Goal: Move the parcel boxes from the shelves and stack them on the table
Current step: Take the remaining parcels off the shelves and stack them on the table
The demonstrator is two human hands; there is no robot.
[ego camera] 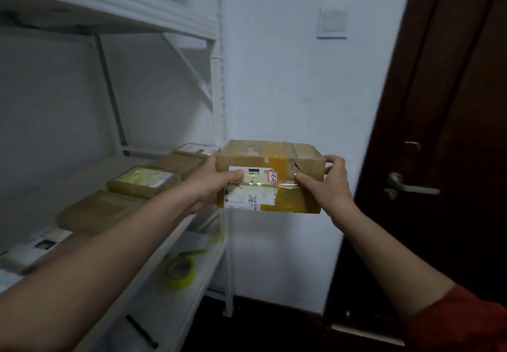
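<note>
Both forearms stretch forward; left hand (215,184) and right hand (333,187) grip opposite ends of a taped brown cardboard parcel box (274,159), held level just past the white metal shelving's (218,99) right end.

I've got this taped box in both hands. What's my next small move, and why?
Probably turn from the shelves to find the table: left hand and right hand grip the box at its ends, clear of them, and no table is in view.
</note>
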